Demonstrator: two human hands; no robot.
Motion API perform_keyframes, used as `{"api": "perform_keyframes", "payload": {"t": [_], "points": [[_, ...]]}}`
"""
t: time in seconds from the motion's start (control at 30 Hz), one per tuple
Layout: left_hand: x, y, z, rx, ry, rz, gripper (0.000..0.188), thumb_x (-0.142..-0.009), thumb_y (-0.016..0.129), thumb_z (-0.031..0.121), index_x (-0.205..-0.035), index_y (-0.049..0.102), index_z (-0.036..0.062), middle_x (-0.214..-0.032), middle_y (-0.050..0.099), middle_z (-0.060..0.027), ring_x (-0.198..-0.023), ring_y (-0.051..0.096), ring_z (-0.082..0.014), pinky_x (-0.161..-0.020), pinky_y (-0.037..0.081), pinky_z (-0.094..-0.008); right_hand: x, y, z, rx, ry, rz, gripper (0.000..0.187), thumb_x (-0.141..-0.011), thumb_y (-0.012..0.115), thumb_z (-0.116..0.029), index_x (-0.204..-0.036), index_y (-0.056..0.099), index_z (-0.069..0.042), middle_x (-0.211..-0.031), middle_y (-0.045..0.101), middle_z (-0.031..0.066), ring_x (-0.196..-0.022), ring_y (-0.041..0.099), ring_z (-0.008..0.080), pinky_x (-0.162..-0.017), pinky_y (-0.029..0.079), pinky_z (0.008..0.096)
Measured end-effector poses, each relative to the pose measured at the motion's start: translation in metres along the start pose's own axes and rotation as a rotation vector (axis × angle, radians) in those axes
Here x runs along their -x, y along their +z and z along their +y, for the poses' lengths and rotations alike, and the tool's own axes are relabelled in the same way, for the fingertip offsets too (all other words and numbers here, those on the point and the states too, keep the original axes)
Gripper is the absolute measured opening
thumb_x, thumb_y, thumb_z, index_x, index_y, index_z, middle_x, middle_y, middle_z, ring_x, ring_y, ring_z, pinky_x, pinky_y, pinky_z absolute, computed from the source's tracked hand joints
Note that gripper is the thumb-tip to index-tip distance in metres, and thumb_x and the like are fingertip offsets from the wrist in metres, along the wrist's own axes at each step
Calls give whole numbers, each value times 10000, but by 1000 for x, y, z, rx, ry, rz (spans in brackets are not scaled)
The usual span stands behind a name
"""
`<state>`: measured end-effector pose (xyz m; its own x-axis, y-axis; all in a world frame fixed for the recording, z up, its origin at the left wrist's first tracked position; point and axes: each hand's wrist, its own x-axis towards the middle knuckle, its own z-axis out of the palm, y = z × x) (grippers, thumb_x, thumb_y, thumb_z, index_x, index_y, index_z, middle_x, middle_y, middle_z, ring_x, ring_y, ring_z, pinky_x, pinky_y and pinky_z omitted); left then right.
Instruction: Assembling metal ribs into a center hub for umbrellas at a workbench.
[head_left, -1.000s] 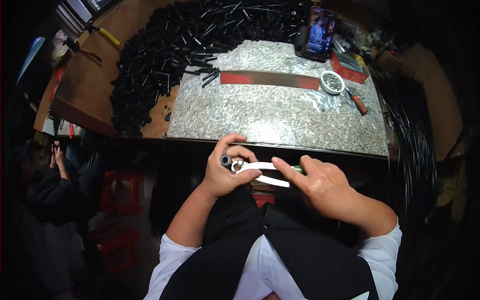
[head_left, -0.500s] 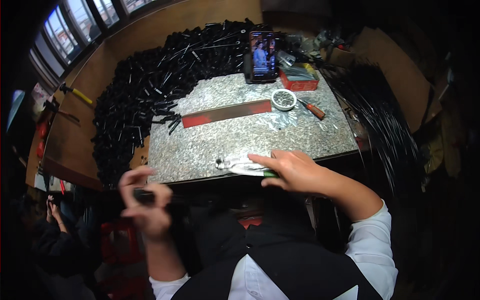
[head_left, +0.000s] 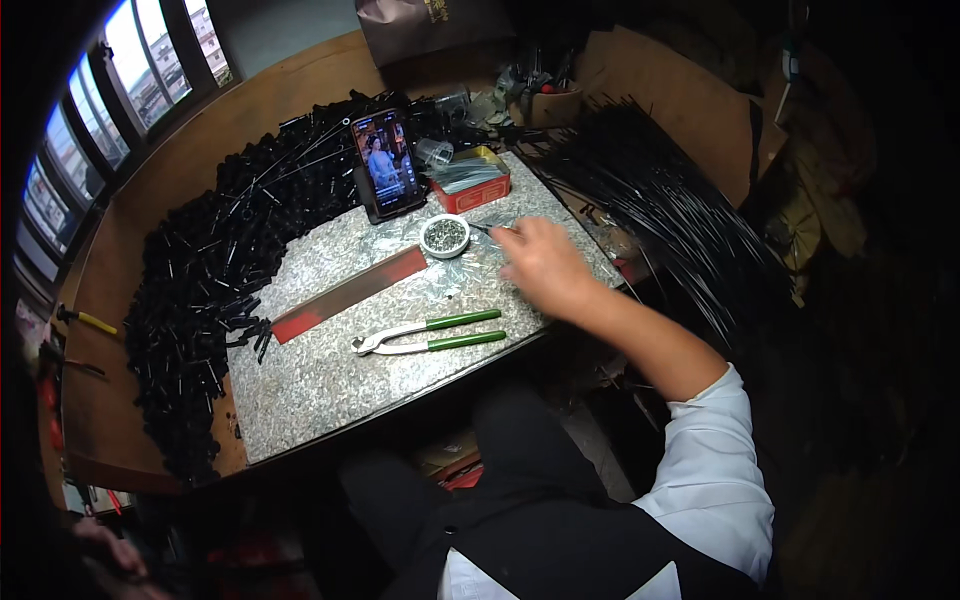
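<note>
My right hand (head_left: pixel 545 268) is closed around a screwdriver, hiding the handle. Its thin dark shaft (head_left: pixel 482 228) sticks out toward a small white bowl (head_left: pixel 430 252) of tiny metal pieces. On the speckled stone slab (head_left: pixel 310 400), nearer me, lie end-cutting pincers (head_left: pixel 465 331) with green handles, held by no hand. A long bar with red ends (head_left: pixel 350 293) rests slantwise left of the bowl. My left hand is out of view.
Black tubular pieces (head_left: pixel 190 280) are heaped left and behind. A phone (head_left: pixel 388 165) stands upright beside a red tin (head_left: pixel 472 190) of thin rods. Long black rods (head_left: pixel 670 200) lie at the right, a hammer (head_left: pixel 90 320) far left. Another person's blurred hand (head_left: pixel 112 550) shows lower left.
My right hand has left the pincers and taken hold of the screwdriver farther back. My left hand, earlier raised with a small dark piece, has gone out of view. The whole view has turned.
</note>
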<state>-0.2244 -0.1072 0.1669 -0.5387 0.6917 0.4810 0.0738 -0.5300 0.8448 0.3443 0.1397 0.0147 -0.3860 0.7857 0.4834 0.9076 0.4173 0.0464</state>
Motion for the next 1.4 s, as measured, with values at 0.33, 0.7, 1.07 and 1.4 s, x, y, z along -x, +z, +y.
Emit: {"api": "perform_keyframes", "payload": {"t": [0.33,0.7,1.07,1.4], "points": [[124,-41,-260,-216,-897,-389,271,-920,588,296,-945,576,26,-862,637,-102,-549,572,-137,-423,449,-254,38,-11,148,395,593,-277,566,-756,729,-371,-1088,553,52,-1057,558,228,-992,555,352,-813,489,421],[160,-34,-365,-761,-653,-152,253,-906,408,-23,-1115,474,-149,-799,623,-234,-633,670,-335,-579,517,-330,41,48,178,590,569,-94,164,-828,543,-62,-966,469,-12,-948,535,210,-752,647,315,-637,544,373],[152,34,-330,-1075,-225,-332,134,-733,452,-21,-778,530,-120,-787,547,-339,-778,536,-497,-714,427,-498,29,13,171,383,619,-314,274,-723,728,-167,-895,645,31,-977,624,228,-851,644,395,-731,535,438],[187,76,-318,-888,-100,-581,404,-729,484,-95,-1120,571,-48,-1135,556,-270,-1084,519,-442,-965,417,-423,2,-24,175,313,718,-85,268,-834,655,-215,-957,578,10,-883,654,229,-874,629,418,-752,499,506]]}}
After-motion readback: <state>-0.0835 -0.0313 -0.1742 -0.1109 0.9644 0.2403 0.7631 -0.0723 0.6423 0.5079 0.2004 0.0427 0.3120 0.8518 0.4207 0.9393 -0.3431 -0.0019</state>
